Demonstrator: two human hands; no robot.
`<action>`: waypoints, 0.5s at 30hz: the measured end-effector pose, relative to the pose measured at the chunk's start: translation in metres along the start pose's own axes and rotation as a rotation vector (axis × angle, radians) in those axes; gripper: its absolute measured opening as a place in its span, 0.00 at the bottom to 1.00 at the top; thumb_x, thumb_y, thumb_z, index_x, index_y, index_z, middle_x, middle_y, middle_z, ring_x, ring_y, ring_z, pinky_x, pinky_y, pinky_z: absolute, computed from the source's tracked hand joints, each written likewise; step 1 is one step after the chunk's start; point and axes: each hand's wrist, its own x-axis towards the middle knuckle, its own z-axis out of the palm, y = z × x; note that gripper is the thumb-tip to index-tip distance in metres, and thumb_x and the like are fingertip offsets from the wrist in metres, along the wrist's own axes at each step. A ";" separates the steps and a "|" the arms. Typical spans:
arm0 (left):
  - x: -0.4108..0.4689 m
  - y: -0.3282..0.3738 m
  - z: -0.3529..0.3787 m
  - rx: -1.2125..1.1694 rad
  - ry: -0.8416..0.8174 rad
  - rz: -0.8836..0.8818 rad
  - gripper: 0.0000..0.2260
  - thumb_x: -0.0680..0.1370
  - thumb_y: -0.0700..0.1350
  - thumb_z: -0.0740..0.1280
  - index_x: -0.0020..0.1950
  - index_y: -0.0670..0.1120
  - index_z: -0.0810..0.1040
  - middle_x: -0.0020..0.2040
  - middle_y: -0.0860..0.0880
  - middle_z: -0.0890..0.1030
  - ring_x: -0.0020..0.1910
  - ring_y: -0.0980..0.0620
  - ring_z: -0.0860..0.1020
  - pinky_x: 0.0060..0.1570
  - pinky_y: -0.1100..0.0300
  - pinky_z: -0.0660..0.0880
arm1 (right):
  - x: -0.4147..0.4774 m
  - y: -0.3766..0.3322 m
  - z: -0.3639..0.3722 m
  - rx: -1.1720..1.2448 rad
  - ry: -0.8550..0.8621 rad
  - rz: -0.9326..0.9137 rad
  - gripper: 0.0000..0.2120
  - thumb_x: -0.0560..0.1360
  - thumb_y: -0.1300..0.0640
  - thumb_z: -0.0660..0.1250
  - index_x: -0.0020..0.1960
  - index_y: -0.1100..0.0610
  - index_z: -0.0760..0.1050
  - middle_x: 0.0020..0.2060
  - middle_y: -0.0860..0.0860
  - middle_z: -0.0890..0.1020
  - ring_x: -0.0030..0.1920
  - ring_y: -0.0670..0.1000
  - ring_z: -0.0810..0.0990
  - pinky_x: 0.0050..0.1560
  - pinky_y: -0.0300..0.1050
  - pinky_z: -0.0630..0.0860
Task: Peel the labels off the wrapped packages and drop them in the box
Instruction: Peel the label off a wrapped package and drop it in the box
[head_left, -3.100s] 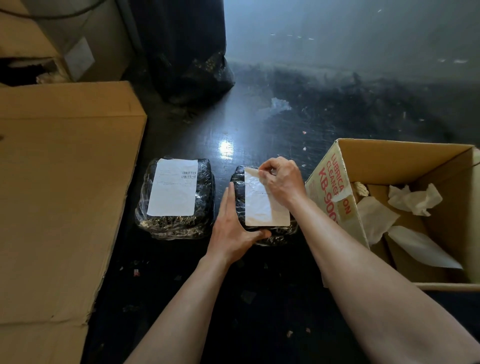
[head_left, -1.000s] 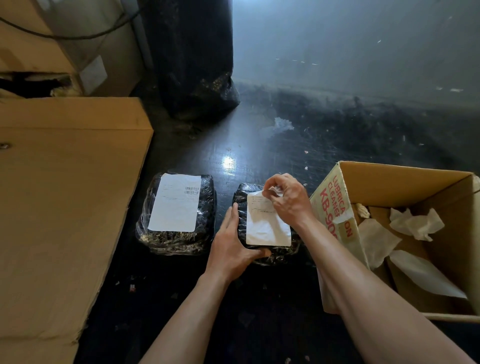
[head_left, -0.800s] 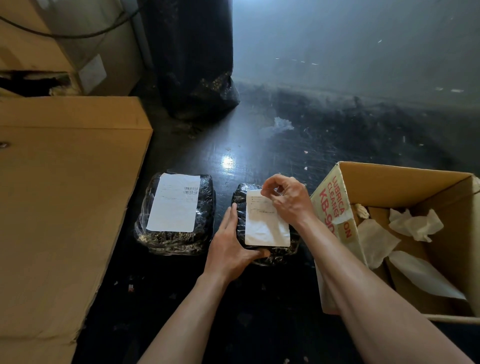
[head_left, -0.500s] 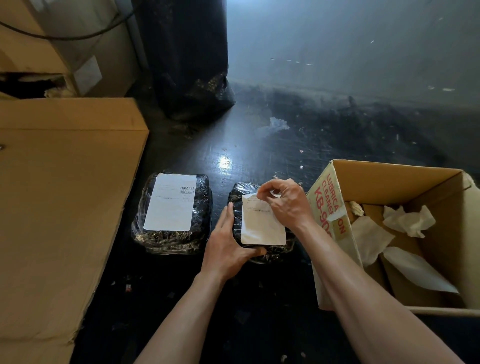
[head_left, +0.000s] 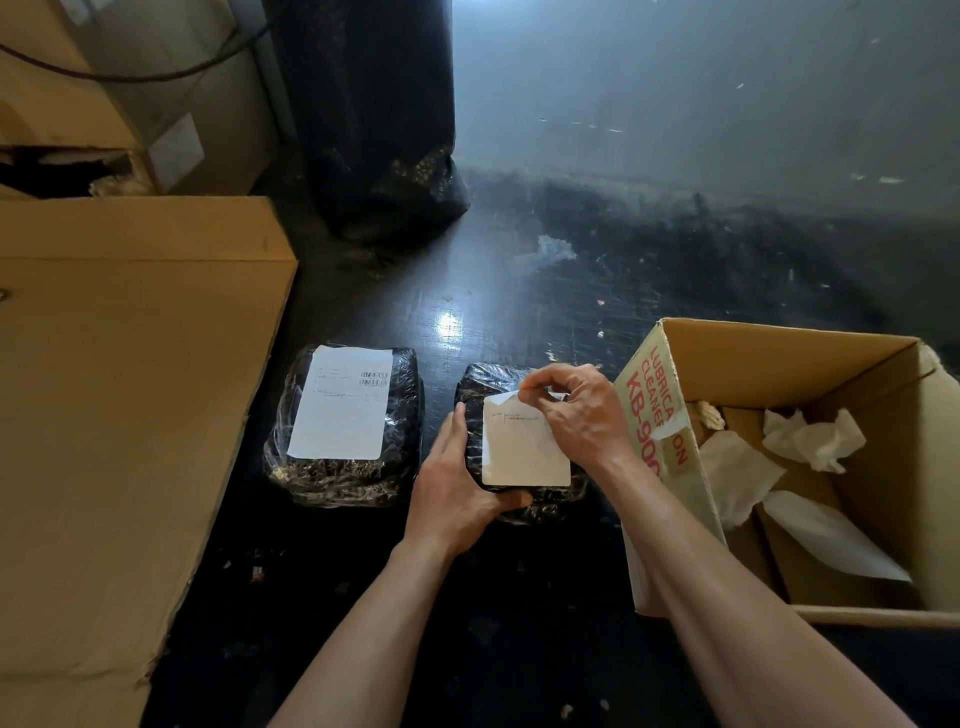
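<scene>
A dark, scuffed surface (head_left: 519, 291) runs back to a pale wall, with a broad sheet of flattened cardboard (head_left: 130, 415) covering its left side. A tall black plastic bag (head_left: 374, 130) stands at the back. On the right sits an open cardboard box (head_left: 779, 343) with red lettering on its near-left wall; inside lie flat peeled labels (head_left: 831, 540) and crumpled white paper (head_left: 810, 439).

Between the sheet and the box, two dark packages wrapped in clear film rest side by side on the surface, a little apart. The left package (head_left: 343, 478) is untouched, and its white label (head_left: 340, 402), printed with a barcode, lies flat on top. The right package (head_left: 472, 384), just beside the box, is being worked on by a person with bare forearms.

The left hand (head_left: 457, 493) braces this package. Its fingers are straight and pressed together along the package's left side, and the thumb lies across the near edge. The right hand (head_left: 576, 410) reaches over the top. Its thumb and curled fingers pinch the far edge of the package's label (head_left: 524, 447) near the left corner, where the paper is lifted clear of the film. The rest of that label remains stuck flat to the wrapping, down to its near edge. Small pale scraps dot the surface around the packages.
</scene>
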 end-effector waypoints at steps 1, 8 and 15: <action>0.000 0.000 0.000 0.000 0.001 0.000 0.65 0.57 0.62 0.85 0.84 0.50 0.50 0.83 0.53 0.58 0.79 0.57 0.59 0.72 0.67 0.55 | -0.001 -0.001 0.000 0.010 -0.001 -0.009 0.05 0.72 0.55 0.77 0.42 0.45 0.85 0.41 0.41 0.84 0.47 0.35 0.78 0.53 0.42 0.77; 0.000 0.002 0.000 -0.005 -0.008 -0.001 0.65 0.57 0.61 0.85 0.84 0.49 0.50 0.83 0.53 0.59 0.79 0.57 0.60 0.72 0.67 0.55 | -0.006 -0.004 0.000 0.049 0.023 -0.040 0.03 0.72 0.58 0.77 0.43 0.51 0.86 0.40 0.41 0.86 0.45 0.34 0.80 0.45 0.26 0.72; 0.000 0.006 -0.003 -0.018 -0.018 -0.008 0.65 0.57 0.58 0.86 0.84 0.48 0.51 0.82 0.55 0.60 0.77 0.58 0.62 0.67 0.73 0.55 | -0.012 -0.010 0.001 0.048 0.038 -0.031 0.04 0.72 0.60 0.77 0.42 0.51 0.85 0.38 0.37 0.82 0.44 0.30 0.78 0.44 0.25 0.73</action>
